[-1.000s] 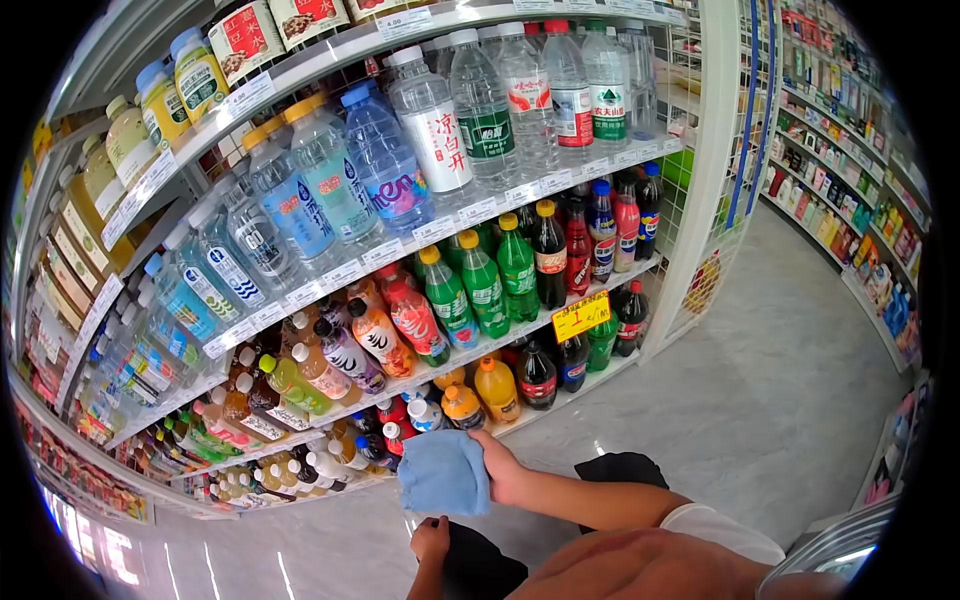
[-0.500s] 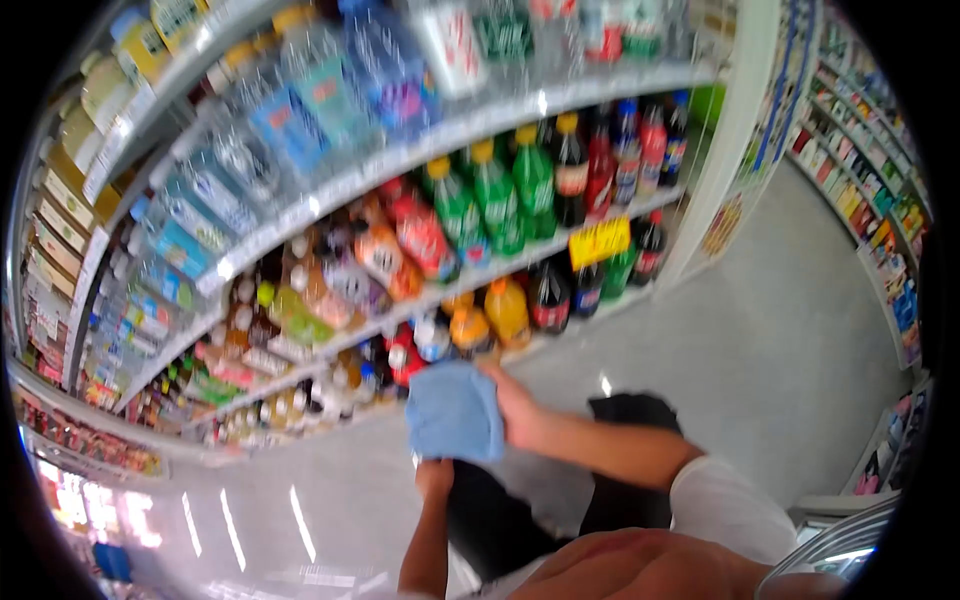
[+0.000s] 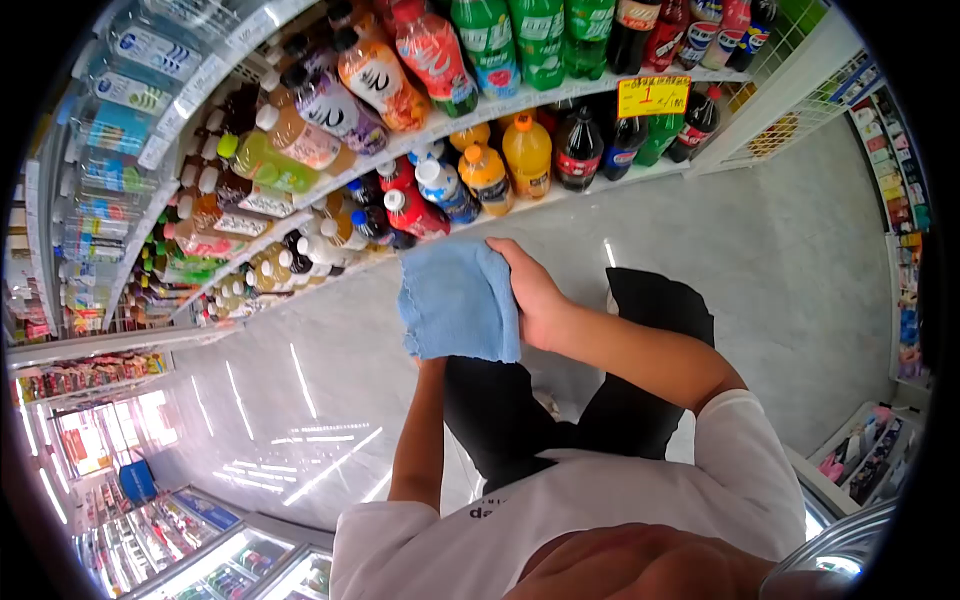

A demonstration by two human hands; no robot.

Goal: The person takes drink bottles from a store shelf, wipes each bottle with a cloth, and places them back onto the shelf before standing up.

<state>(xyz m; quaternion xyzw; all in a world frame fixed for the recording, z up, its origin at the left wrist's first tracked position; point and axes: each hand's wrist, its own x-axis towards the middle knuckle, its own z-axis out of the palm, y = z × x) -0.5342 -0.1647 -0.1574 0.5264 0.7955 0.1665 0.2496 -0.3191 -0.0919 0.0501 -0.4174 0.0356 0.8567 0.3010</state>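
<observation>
A folded light-blue cloth (image 3: 458, 300) is held out in front of my knees, before the lowest drink shelf. My right hand (image 3: 535, 300) grips its right edge, with the thumb side at the top corner and the other fingers behind the fabric. At the lower left, my left hand (image 3: 428, 362) holds the cloth from underneath; most of that hand is hidden by it. Just beyond the cloth lie a red bottle with a white cap (image 3: 415, 213) and a blue-and-white bottle (image 3: 447, 190).
Curved shelves (image 3: 440, 128) packed with drink bottles run across the top and left. A yellow price tag (image 3: 653, 97) hangs on the shelf edge. Grey floor (image 3: 790, 250) extends to the right. Lit display cases (image 3: 235, 570) stand at lower left, with more stocked shelves at far right.
My view has tilted down, so the shelves sit higher in the frame and more of my shirt and legs shows. The cloth is lower relative to the shelf, still in both hands.
</observation>
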